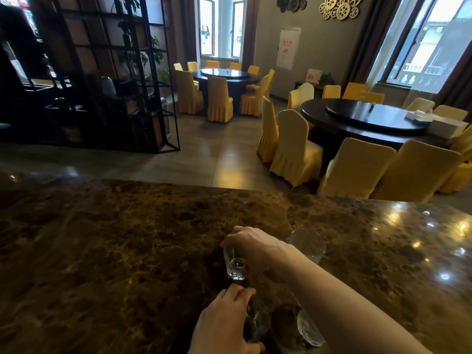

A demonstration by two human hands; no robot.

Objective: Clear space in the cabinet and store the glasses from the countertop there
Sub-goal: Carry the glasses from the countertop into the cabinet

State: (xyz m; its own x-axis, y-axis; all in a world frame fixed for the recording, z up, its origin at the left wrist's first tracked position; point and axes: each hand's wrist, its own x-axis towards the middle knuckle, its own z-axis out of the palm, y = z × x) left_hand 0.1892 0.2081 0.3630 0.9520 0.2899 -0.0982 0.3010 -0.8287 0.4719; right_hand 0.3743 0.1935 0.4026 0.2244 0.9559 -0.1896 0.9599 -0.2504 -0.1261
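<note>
Glasses [307, 245] stand empty on countertop [127, 251]; hands grip two.

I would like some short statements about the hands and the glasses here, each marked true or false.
1. The right hand grips a small glass from above. True.
2. The left hand is empty. False: it holds a glass.
3. A tall glass stands on the countertop beyond the right wrist. True.
4. The chairs are blue. False: their covers are yellow.
5. The cabinet is in view. False: none is seen.
</note>
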